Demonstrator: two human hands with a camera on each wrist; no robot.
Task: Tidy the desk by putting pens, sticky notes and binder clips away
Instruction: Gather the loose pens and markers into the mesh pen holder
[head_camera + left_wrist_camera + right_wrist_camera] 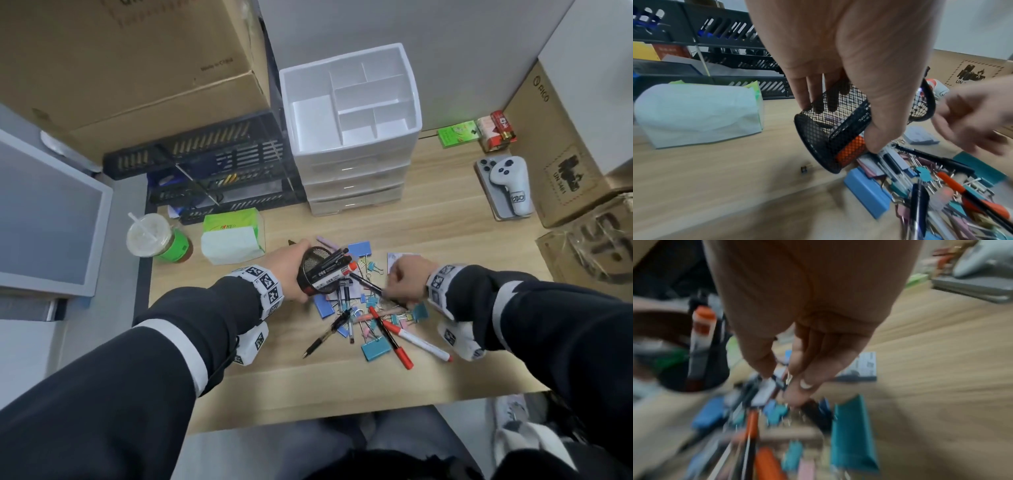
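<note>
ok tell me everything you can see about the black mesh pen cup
The black mesh pen cup is a round holder of what looks like wire mesh, with a solid rim and base. It is tilted almost onto its side above the desk, mouth toward the pile of pens and clips. The left hand has it in its grip, fingers curled round the wall. Several pens lie inside, among them a fat marker with a red-orange cap sticking out.

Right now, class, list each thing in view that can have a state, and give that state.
Mesh pen cup: tilted, gripped by the left hand, pens inside.
Right hand: fingers curled over the pile; grasp unclear.
White organiser tray: compartments empty.
Drawers: closed.
Drink cup: upright, lidded, straw in.
Red marker: capped, lying flat.
</note>
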